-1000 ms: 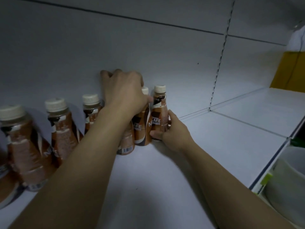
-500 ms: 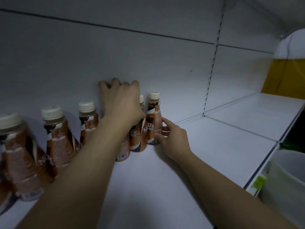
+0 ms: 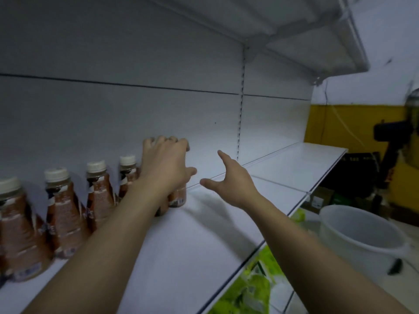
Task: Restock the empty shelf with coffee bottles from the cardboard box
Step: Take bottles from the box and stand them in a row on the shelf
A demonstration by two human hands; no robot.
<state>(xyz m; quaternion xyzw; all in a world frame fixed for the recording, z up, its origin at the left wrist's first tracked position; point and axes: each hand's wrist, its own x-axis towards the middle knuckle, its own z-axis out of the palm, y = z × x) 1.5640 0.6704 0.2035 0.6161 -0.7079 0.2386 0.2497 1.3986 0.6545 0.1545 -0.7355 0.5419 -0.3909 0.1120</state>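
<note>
Several brown coffee bottles with cream caps (image 3: 64, 214) stand in a row along the back of the white shelf (image 3: 204, 250), at the left. My left hand (image 3: 165, 165) lies over the tops of the rightmost bottles, fingers curled over them, and hides their caps. Only the base of one of those bottles (image 3: 178, 198) shows under the hand. My right hand (image 3: 231, 184) hovers to the right of the bottles, fingers spread and touching nothing.
The shelf continues bare to the right, past a slotted upright (image 3: 240, 123). Another shelf (image 3: 294, 28) hangs overhead. A white bucket (image 3: 353, 234) stands at lower right, and green packets (image 3: 249, 284) lie on the shelf below. A brownish carton (image 3: 320, 197) sits by the yellow wall (image 3: 340, 128).
My right hand has let go of the rightmost bottle and pulled away to the right, opening. The view has swung up and right. My left hand stays on the bottle tops.
</note>
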